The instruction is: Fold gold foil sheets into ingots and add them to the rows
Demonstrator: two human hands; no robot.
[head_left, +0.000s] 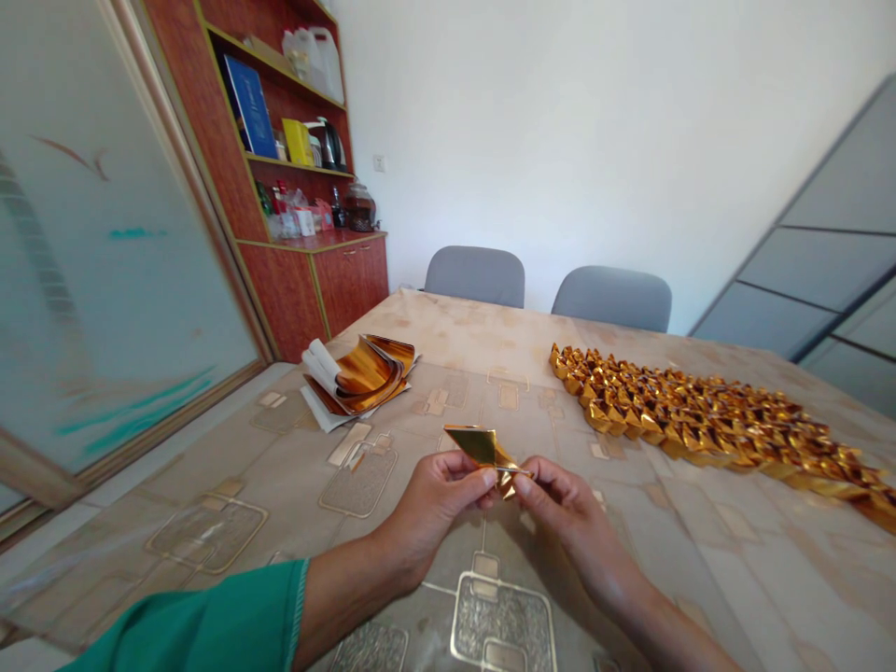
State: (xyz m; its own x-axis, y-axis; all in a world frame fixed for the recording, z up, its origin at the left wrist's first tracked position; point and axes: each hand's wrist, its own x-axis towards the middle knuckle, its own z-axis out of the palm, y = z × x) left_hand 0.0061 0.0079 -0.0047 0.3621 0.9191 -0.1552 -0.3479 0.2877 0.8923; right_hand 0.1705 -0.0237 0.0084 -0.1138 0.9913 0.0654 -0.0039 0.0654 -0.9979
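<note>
A small piece of folded gold foil paper point(476, 443) is held up over the table between my two hands. My left hand point(448, 485) pinches its left part between thumb and fingers. On the other side, my right hand point(556, 495) grips the lower right end, where the foil is creased and bent. The fingertips of both hands nearly meet at the paper. To the left lies a loose, curled stack of gold foil sheets point(371, 373) with white backs. Rows of folded gold foil pieces point(686, 411) stand close together on the right.
A patterned cover lies over the table point(483, 373). Two grey chairs point(476, 275) stand at its far edge. Behind on the left is a red-brown cabinet point(280, 280) with jugs, a kettle and bottles, beside a frosted glass door point(105, 261).
</note>
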